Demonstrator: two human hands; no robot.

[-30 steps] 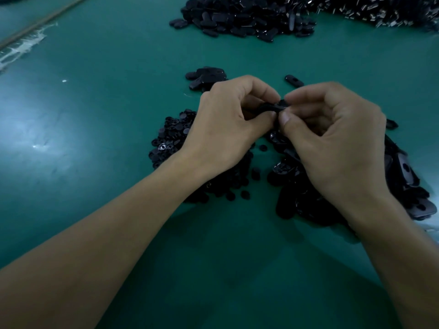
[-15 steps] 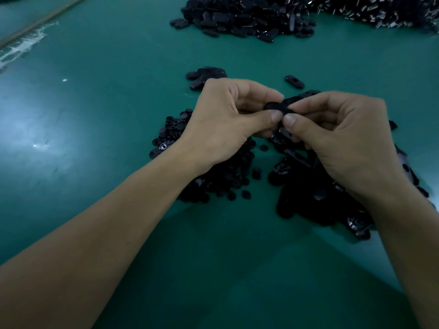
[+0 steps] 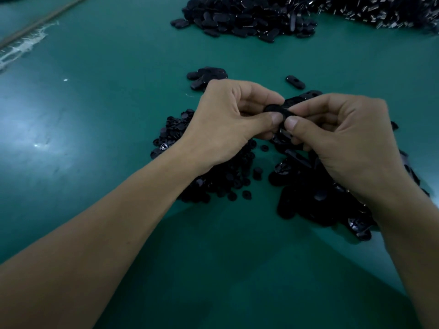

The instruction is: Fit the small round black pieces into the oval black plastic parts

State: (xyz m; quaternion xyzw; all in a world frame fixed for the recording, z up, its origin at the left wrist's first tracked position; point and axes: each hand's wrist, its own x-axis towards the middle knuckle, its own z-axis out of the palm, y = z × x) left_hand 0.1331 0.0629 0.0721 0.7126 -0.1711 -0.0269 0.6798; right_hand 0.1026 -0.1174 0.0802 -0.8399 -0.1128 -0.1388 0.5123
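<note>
You are holding one oval part [image 3: 276, 110] above the bench [image 3: 95, 115], between both hands, over the gap between the two near heaps. Your left hand [image 3: 223, 124] is pinching its left end between thumb and forefinger; the grip is narrow and closed on the part. Your right hand [image 3: 344, 143] is pinching the right end in the same way, its thumb tip pressing just beside the left thumb tip. The other fingers of both hands are curling inward.

Whether a round piece is sitting in this part cannot be told, because the thumbs are covering the spot. Judging by the thumbs meeting on it, you are probably pressing a piece home, so this unit is counting as in hand, not finished.

Stock: the round pieces [image 3: 171, 134] are lying in a heap under and to the left of your left wrist, with a few strays between the heaps. The loose ovals [image 3: 308, 198] are lying in a heap under your right hand. Both heaps are large, so most of the work appears to be outstanding.

Possible output: a small cluster [image 3: 206, 73] of ovals is lying just beyond your left hand, and a single oval [image 3: 295, 81] is lying beyond your right knuckles. These may be finished units, but the fit is not showing. A far pile [image 3: 247, 17] of ovals is lying near the bench's far edge; its state cannot be told either.
</note>
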